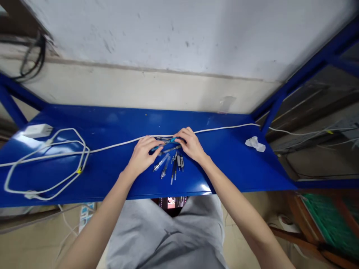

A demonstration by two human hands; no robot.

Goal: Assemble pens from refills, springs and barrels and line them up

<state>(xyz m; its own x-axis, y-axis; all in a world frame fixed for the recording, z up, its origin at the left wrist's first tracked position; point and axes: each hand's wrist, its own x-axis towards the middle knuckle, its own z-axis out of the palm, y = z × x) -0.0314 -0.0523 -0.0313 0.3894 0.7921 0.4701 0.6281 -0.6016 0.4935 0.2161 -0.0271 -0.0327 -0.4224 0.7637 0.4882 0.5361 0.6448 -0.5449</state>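
My left hand (143,154) pinches one end of a blue pen (168,142), its fingers closed. On the other side my right hand (192,145) is closed on a bright blue part at the pen's other end. Whether these are one joined pen or separate parts, I cannot tell. Just below lie clear pen barrels (161,163), thin dark refills (174,171) and grey pen caps (180,161). More pen pieces lie partly hidden under and between my fingers.
A white cable (120,144) runs across the blue table (230,164), with a loop and a white adapter (38,130) at left. Crumpled white tissue (255,144) lies at right. A wall (157,86) stands behind; a lit phone (172,202) is below the front edge.
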